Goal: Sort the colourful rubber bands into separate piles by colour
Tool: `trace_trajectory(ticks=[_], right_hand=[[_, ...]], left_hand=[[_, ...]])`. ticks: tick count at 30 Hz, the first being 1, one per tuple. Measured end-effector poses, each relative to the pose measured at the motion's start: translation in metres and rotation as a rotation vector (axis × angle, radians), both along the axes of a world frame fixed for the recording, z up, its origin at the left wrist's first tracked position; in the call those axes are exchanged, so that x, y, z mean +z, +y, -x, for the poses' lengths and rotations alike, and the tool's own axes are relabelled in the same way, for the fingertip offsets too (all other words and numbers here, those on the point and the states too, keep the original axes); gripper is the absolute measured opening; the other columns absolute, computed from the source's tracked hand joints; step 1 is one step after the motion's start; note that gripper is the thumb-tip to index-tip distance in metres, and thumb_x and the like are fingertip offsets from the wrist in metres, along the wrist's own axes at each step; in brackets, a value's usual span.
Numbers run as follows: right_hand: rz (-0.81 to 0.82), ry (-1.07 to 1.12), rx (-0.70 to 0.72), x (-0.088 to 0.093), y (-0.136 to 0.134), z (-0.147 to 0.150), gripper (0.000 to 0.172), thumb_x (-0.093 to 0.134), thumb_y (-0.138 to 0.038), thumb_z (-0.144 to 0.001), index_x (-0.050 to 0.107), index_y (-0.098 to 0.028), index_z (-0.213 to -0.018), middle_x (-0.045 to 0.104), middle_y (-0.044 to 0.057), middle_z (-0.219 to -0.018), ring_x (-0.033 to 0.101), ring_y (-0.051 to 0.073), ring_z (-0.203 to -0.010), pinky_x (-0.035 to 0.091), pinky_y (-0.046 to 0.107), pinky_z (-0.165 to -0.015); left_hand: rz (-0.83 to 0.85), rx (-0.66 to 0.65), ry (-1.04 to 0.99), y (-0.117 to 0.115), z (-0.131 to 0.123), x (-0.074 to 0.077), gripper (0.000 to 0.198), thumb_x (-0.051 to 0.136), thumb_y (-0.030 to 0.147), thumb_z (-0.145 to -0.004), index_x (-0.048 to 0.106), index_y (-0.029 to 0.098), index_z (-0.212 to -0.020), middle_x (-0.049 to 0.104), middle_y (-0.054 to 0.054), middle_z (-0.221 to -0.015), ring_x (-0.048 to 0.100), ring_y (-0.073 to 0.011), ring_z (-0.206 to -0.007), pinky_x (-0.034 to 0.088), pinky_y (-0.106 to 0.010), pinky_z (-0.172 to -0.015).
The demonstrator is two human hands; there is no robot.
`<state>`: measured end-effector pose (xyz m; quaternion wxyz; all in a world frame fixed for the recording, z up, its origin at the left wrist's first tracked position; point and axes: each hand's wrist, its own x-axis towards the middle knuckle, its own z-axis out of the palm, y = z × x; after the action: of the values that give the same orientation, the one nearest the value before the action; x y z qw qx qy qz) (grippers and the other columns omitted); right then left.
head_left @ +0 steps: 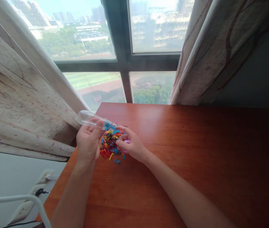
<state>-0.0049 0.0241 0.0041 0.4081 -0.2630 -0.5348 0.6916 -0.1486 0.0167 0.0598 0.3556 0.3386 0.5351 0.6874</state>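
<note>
My left hand (88,139) is closed around a clear plastic bottle (85,117), tilted so that its narrower end points right and down over the pile. Several blue pieces (108,126) show at that end. My right hand (133,144) is curled around a pink round cap (126,145), with the index finger stretched out to the bottle's end. Below and between both hands lies a heap of small colourful plastic pieces (110,142) in red, yellow, black, blue and orange. Whether the fingertip touches a blue piece is too small to tell.
The heap rests on a reddish-brown wooden table (184,152), near its left edge. A loose blue piece (117,161) lies just in front. Behind are a window (122,66) and patterned curtains (25,76). Wall sockets with plugs (33,191) and a white tube (13,199) are at lower left.
</note>
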Motion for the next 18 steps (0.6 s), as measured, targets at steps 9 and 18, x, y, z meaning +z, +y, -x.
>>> trace_trajectory(ticks=[9,18], right_hand=[[-0.138,-0.166,-0.315,-0.008,0.006,-0.002,0.038,0.055,-0.025,-0.078,0.058,-0.018,-0.116,0.055,-0.010,-0.057,0.051,0.008,-0.048,0.041,0.018,-0.052],[-0.116,-0.119,-0.357,-0.005,0.006,-0.004,0.032,0.055,-0.028,-0.078,0.059,-0.019,-0.109,0.055,-0.009,-0.057,0.049,0.009,-0.045,0.041,0.020,-0.049]], left_hand=[[-0.080,-0.007,0.521,0.010,0.013,-0.005,0.050,0.085,0.033,-0.065,0.064,0.019,-0.109,0.073,-0.007,-0.109,0.072,-0.0238,-0.099,0.056,-0.038,-0.094],[-0.015,0.029,0.669,-0.002,0.018,-0.011,0.043,0.084,0.035,-0.067,0.070,0.017,-0.103,0.076,-0.006,-0.097,0.074,-0.0237,-0.089,0.059,-0.039,-0.089]])
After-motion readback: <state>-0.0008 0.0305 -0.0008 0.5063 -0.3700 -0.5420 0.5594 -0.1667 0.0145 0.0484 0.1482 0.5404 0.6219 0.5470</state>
